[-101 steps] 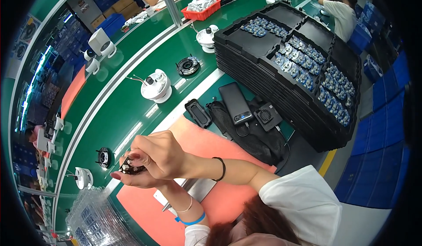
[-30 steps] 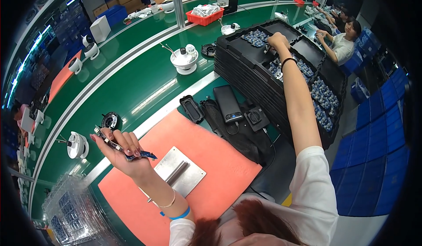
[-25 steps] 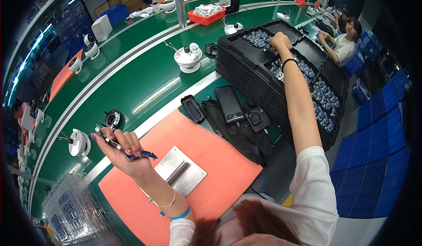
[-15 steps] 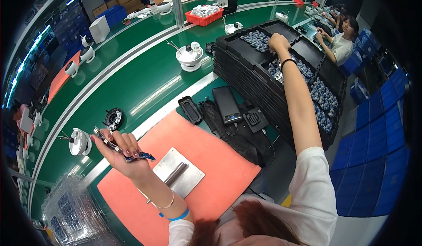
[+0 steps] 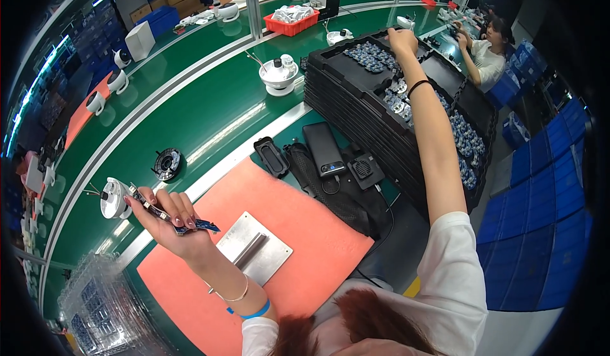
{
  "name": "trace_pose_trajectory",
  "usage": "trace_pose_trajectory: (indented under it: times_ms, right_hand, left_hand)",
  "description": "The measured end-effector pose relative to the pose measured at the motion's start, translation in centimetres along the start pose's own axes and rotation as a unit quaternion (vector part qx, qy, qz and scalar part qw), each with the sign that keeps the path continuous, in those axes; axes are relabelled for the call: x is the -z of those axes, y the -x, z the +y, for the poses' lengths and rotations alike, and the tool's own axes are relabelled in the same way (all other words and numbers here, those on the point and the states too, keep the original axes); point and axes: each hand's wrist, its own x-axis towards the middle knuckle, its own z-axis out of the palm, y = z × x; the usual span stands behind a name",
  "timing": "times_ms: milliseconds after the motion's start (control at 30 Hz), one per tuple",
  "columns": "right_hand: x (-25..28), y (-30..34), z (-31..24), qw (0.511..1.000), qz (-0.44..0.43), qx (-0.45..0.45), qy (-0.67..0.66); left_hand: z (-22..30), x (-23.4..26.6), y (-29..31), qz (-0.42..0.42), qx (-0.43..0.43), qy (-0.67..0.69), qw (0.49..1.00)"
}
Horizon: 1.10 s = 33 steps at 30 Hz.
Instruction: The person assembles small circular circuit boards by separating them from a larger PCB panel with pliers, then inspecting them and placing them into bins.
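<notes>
My left hand [image 5: 166, 225] is closed around a curved strip of small circuit boards [image 5: 204, 225], held above the left side of the orange mat [image 5: 324, 235]. Under that forearm lies a metal plate [image 5: 274, 252] with a raised bar. My right arm stretches out over the top black tray [image 5: 359, 76], which is divided into compartments of small blue-and-silver parts [image 5: 467, 136]. At its far side my right hand [image 5: 403, 41] has its fingers drawn together; whatever is between them is hidden. A white round housing [image 5: 114, 198] with wires stands just beyond my left hand.
On the green conveyor are a black ring-shaped part [image 5: 167, 164] and another white housing [image 5: 278, 75]. A black power bank [image 5: 324, 149] and small fan-like box [image 5: 365, 170] lie beside the tray stack. Clear plastic trays [image 5: 105, 305] sit at lower left. Co-workers sit farther off.
My right hand has moved farther away over the tray, uncovering more silver parts beneath the wrist. My left hand keeps its hold on the circuit board strip. The whole view has shifted slightly.
</notes>
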Motion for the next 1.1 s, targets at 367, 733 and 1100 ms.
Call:
trace_pose_trajectory:
  times_ms: [367,733,1100]
  right_hand:
    - [-3.0,1.3,1.4,0.984,0.080,-0.097,-0.124]
    - [-2.9,2.6,0.2,0.968,0.152,0.113,0.167]
    - [-2.9,1.2,1.3,0.934,0.128,0.241,0.230]
  left_hand:
    - [-0.1,0.3,-0.2,0.010,0.002,-0.006,1.000]
    - [0.5,0.6,-1.2,-0.009,-0.007,0.004,1.000]
    - [-0.1,1.0,-1.2,0.008,-0.016,0.000,1.000]
